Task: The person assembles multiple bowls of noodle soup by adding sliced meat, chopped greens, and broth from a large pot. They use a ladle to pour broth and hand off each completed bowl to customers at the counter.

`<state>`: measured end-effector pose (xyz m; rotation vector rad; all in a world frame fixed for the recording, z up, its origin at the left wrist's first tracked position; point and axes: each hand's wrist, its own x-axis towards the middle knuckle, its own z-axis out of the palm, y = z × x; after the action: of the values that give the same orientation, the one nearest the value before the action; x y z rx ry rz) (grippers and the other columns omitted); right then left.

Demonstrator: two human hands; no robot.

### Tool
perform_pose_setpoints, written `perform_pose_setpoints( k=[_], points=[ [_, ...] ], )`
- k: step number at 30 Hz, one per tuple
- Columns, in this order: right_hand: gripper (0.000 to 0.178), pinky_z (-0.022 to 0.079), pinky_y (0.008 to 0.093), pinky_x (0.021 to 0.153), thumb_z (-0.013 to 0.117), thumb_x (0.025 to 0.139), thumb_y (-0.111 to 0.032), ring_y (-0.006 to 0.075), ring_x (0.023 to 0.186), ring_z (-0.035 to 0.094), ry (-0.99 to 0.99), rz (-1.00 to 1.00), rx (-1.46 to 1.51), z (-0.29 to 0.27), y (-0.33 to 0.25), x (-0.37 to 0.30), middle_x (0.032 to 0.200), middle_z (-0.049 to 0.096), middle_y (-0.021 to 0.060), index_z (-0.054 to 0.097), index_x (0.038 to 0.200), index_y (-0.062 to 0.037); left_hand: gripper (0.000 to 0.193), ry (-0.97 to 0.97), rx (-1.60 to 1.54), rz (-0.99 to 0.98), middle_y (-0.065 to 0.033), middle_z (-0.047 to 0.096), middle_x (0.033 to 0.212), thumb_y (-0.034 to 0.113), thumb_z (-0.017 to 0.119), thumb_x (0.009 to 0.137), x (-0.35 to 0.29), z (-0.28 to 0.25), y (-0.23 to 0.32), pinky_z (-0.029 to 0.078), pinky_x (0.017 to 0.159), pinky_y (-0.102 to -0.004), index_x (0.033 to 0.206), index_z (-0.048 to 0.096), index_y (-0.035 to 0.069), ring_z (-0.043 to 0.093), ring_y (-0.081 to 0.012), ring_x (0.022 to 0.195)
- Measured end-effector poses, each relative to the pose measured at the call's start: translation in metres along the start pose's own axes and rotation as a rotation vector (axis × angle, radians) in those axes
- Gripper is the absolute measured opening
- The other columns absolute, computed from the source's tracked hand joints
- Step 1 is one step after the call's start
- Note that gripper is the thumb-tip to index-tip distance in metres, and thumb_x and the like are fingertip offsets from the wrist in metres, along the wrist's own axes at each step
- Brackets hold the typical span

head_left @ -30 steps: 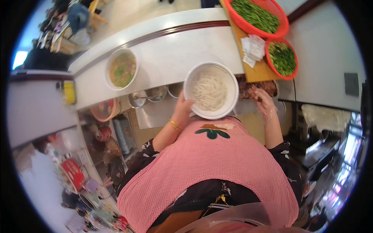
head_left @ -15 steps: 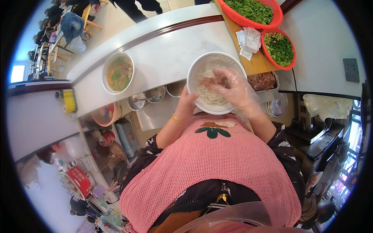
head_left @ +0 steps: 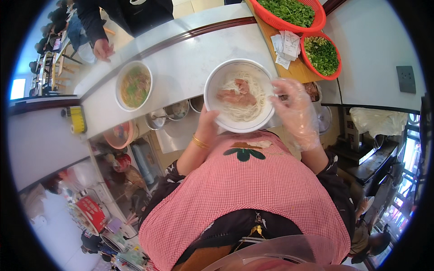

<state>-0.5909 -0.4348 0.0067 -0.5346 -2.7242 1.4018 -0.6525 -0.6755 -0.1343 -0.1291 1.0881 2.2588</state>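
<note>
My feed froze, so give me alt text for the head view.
The left hand holds a white bowl of noodles topped with meat; the gloved right hand is beside its right rim. At left, a soup bowl stands on the counter; red baskets of greens are at upper right.

the near bowl [head_left: 239,66] sits in front of the apron [head_left: 244,189], the left hand [head_left: 208,125] at its left rim, the right hand [head_left: 296,110] just beside its right; meat pieces [head_left: 237,97] lie on noodles [head_left: 247,114] in it. to its left, the soup bowl [head_left: 135,64] stands on the counter [head_left: 194,56], a co-worker's hand [head_left: 104,49] beyond. on the right, paper slips [head_left: 285,47] lie on the wooden board [head_left: 299,72], left of the small basket [head_left: 334,75], with the large basket [head_left: 289,29] behind both
</note>
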Motion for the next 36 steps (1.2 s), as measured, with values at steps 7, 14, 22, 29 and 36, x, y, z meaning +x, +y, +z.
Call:
perform_pose_setpoints(
  k=[7, 14, 22, 29, 36],
  points=[
    [0.044, 0.053, 0.0434, 0.090, 0.074, 0.083, -0.026, 0.0333, 0.106, 0.065, -0.034, 0.183, -0.335, 0.029, 0.174, 0.017, 0.114, 0.067, 0.0205, 0.064, 0.121, -0.0059, 0.072, 0.087, 0.027, 0.032, -0.0147, 0.054, 0.138, 0.023, 0.065, 0.080, -0.010, -0.038, 0.005, 0.044, 0.108, -0.0373, 0.143, 0.040, -0.002, 0.054, -0.0248, 0.128],
    [0.081, 0.047, 0.0505, 0.101, 0.077, 0.081, -0.036, 0.0469, 0.119, 0.056, 0.080, -0.092, -0.638, 0.102, 0.214, 0.031, 0.143, 0.045, 0.0302, 0.042, 0.150, -0.0123, 0.060, 0.235, 0.114, -0.068, -0.0088, 0.062, 0.125, 0.021, 0.065, 0.084, -0.028, -0.033, 0.006, 0.052, 0.093, -0.0329, 0.139, 0.048, 0.003, 0.062, -0.0186, 0.111],
    [0.061, 0.050, 0.0509, 0.095, 0.075, 0.079, -0.013, 0.0448, 0.111, 0.061, 0.004, 0.176, -0.417, 0.100, 0.254, 0.042, 0.120, 0.062, 0.0281, 0.053, 0.136, -0.0093, 0.073, 0.155, -0.100, -0.073, -0.0159, 0.053, 0.139, 0.026, 0.063, 0.083, -0.032, -0.020, -0.002, 0.045, 0.107, -0.0401, 0.147, 0.037, 0.002, 0.054, -0.0265, 0.127],
    [0.079, 0.053, 0.0501, 0.084, 0.086, 0.071, -0.030, 0.0450, 0.093, 0.065, 0.064, 0.045, -0.654, 0.079, 0.256, 0.034, 0.101, 0.066, 0.0288, 0.050, 0.136, -0.0041, 0.064, 0.222, -0.049, 0.020, -0.0136, 0.061, 0.131, 0.032, 0.060, 0.087, -0.007, -0.040, 0.024, 0.049, 0.102, -0.0383, 0.139, 0.046, -0.002, 0.060, -0.0240, 0.121],
    [0.071, 0.045, 0.0583, 0.091, 0.080, 0.074, -0.024, 0.0502, 0.100, 0.059, 0.128, 0.040, -0.619, 0.097, 0.262, 0.034, 0.103, 0.061, 0.0328, 0.051, 0.135, -0.0006, 0.066, 0.158, -0.101, 0.108, -0.0176, 0.056, 0.140, 0.035, 0.056, 0.090, 0.041, -0.072, 0.047, 0.041, 0.112, -0.0412, 0.142, 0.044, -0.005, 0.055, -0.0288, 0.128]
  ],
)
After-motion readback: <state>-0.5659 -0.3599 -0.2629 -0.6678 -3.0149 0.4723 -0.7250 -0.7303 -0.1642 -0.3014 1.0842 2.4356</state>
